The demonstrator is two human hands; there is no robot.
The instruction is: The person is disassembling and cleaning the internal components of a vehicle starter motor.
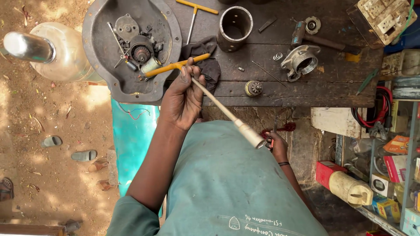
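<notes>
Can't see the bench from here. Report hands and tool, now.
Left hand grips long socket driver over bench edge. Right hand low below bench, holding small pliers-like tool. Yellow-handled screwdriver beside left fingertips.

Left hand [184, 98] grips a long thin white-handled rod tool [227, 114] over the dark wooden workbench [306, 85]. Right hand [276, 146] held low beside the rod's thick end, fingers hidden. Round grey metal tray [98, 48] of motor parts just left, yellow-handled screwdriver [175, 65] on it.
</notes>
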